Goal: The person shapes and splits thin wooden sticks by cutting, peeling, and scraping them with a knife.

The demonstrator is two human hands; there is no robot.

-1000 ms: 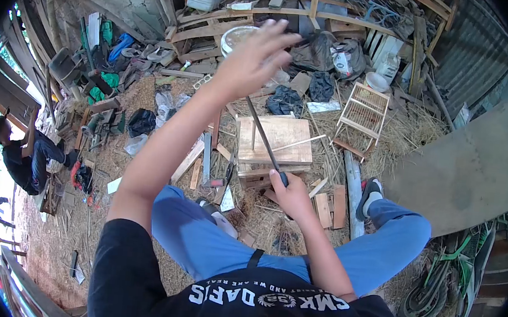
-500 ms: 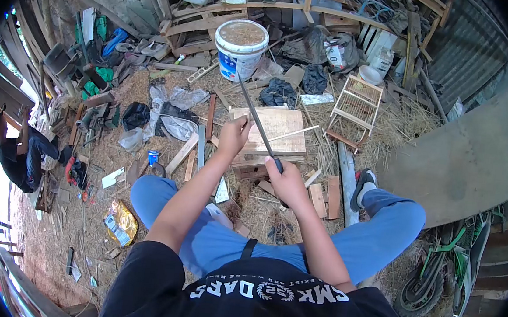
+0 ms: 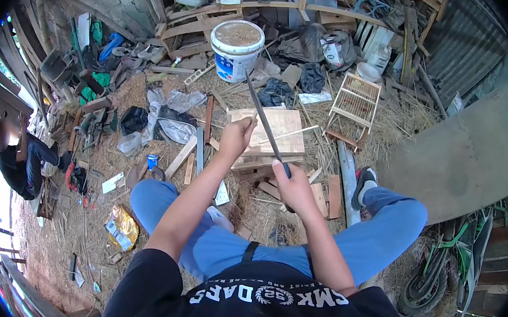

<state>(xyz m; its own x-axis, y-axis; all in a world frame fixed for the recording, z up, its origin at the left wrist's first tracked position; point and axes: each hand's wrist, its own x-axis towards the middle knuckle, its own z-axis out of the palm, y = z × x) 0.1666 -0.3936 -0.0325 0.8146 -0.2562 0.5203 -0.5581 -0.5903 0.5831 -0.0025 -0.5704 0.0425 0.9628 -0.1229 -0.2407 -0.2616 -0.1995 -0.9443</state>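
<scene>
The fingers of my left hand are pinched together, and from this far off they look closed on a thin pale sliver; it is so small in my view that I can't make out its length or which way it runs. That hand sits over the left part of the block.

Just to the right of those fingertips lies the knife, and this is the relation I'm watching. Its long axis slants from my right hand, low and near me, up and leftward, so the tip points toward the bucket. The left fingertips are beside the middle of its length; whether the edge touches the sliver I can't tell. My left hand is the nearer to the tip, my right has the butt end.

Under the knife, a thin stick lies across the block on the opposite slant. My right hand has its fingers wrapped firmly around the black handle, thumb along the top. Farther right, well apart from both hands, stands a slatted cage.
</scene>
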